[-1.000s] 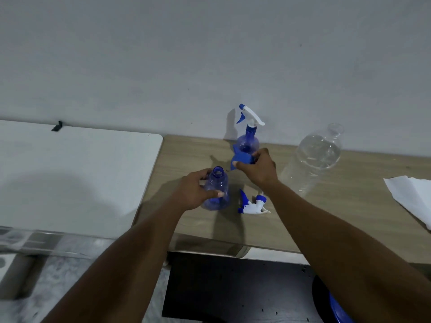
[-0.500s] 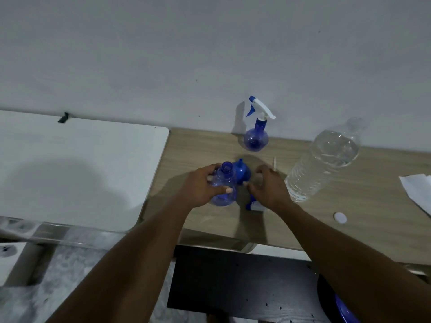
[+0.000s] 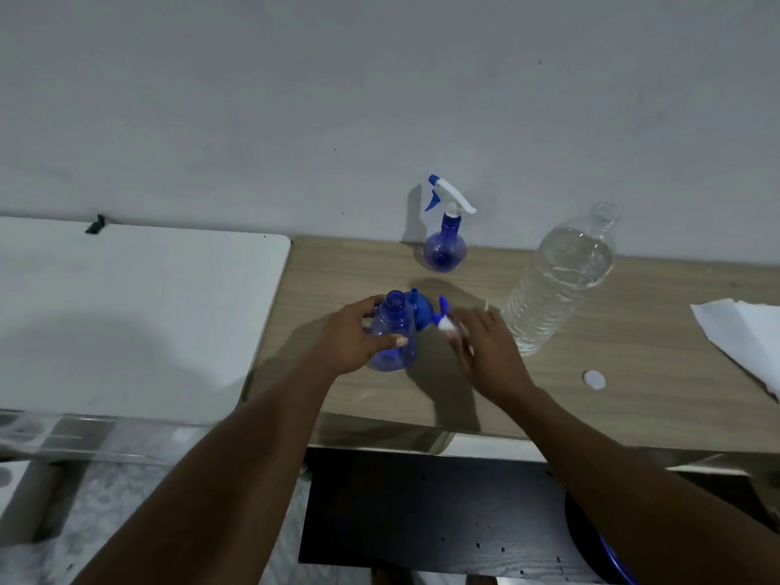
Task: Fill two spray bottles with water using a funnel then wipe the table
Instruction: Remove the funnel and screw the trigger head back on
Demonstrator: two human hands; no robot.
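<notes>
My left hand [image 3: 354, 337] grips an open-necked blue spray bottle [image 3: 394, 327] standing on the wooden table [image 3: 633, 365]. A blue funnel [image 3: 422, 308] lies right behind that bottle. My right hand [image 3: 485, 350] holds the loose white and blue spray head [image 3: 445, 320], lifted just right of the bottle. A second blue spray bottle [image 3: 445, 244] with its spray head on stands by the wall. A clear water bottle [image 3: 557, 285], uncapped and holding water, stands to the right.
A small white cap [image 3: 594, 379] lies on the wood right of my right hand. White paper towels [image 3: 743, 335] sit at the right edge. A white tabletop [image 3: 126, 314] adjoins on the left. A dark surface [image 3: 422, 513] is below the table's front edge.
My right hand set the funnel down behind the open bottle, then reached for the loose spray head and picked it up. My left hand kept its grip on the bottle.
</notes>
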